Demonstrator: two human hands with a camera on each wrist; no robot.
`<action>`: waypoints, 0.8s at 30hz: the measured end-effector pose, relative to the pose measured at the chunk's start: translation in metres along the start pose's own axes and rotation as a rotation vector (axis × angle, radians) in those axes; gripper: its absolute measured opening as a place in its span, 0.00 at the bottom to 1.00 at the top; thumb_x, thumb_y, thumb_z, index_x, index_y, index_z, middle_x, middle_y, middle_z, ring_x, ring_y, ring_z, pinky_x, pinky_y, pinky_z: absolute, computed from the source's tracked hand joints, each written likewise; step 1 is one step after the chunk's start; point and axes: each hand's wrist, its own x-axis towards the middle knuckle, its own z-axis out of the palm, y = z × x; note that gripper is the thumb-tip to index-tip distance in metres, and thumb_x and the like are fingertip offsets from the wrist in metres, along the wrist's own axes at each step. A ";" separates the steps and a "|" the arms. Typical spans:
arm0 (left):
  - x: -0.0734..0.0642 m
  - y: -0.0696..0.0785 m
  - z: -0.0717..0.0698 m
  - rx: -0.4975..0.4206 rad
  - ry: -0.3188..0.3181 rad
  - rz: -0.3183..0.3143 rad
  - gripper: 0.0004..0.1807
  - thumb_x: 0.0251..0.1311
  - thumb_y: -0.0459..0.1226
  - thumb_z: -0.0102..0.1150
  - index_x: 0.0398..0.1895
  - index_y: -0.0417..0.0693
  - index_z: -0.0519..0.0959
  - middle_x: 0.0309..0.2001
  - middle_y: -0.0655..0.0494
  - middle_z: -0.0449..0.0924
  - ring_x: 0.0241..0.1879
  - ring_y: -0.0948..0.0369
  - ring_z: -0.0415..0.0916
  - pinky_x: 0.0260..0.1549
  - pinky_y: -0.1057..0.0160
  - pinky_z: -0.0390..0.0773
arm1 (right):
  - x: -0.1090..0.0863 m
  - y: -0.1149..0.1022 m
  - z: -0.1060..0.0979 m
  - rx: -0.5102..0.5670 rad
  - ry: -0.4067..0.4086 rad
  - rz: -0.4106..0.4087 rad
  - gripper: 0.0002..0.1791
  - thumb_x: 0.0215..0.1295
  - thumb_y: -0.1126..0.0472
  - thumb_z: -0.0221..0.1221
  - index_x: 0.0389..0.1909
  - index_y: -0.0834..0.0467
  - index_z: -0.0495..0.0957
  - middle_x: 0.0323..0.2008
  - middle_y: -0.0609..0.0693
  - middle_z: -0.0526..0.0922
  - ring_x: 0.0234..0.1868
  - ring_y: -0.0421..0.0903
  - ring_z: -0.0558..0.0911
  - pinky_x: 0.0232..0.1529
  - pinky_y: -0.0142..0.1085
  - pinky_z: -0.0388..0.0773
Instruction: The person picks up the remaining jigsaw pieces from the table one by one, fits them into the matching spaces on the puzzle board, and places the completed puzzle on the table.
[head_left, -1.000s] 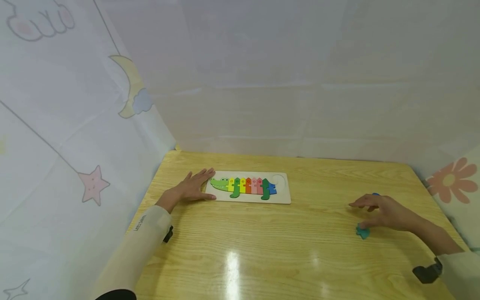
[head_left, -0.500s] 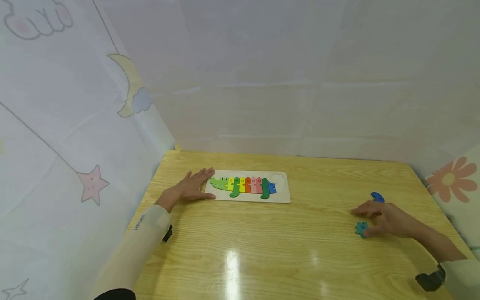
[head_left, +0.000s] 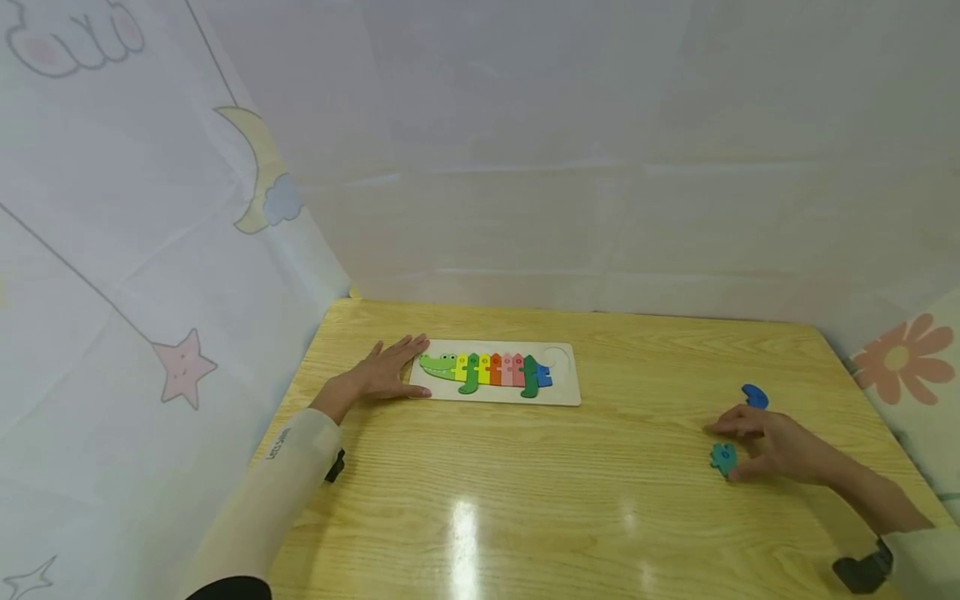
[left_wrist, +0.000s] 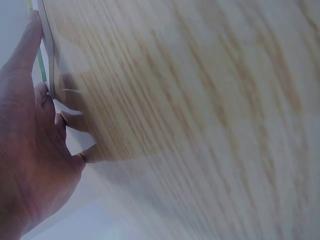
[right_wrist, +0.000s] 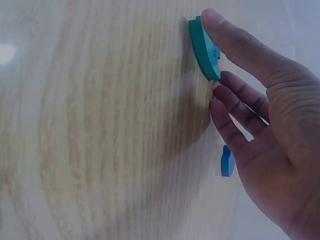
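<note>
A crocodile puzzle board (head_left: 495, 398) lies flat on the table, colourful pieces forming a row from green head to blue section. At its right end a round outline shows bare wood. My left hand (head_left: 378, 375) rests on the board's left end, fingers spread at the far corner and thumb along the near edge. At the right, a teal puzzle piece (head_left: 723, 458) lies on the table. My right hand (head_left: 783, 446) is over it, thumb (right_wrist: 235, 40) touching the piece and the other fingers loosely bent beside it. A blue curved puzzle piece (head_left: 756, 396) lies just beyond that hand.
The wooden table (head_left: 525, 492) meets a pale cloth backdrop (head_left: 525, 208) at its back. Patterned cloth walls (head_left: 150, 250) stand at both sides. Light reflects off the front of the tabletop.
My right hand has moved slightly toward me and to the right, uncovering the blue piece. The teal piece has turned a little under the thumb. My left hand stays on the board.
</note>
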 end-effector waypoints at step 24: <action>-0.002 0.003 -0.002 0.006 -0.001 -0.016 0.58 0.66 0.63 0.66 0.88 0.50 0.46 0.88 0.51 0.40 0.86 0.47 0.36 0.78 0.29 0.32 | 0.001 0.004 0.012 -0.068 0.101 -0.077 0.31 0.43 0.62 0.85 0.53 0.60 0.89 0.47 0.45 0.83 0.47 0.32 0.81 0.46 0.20 0.76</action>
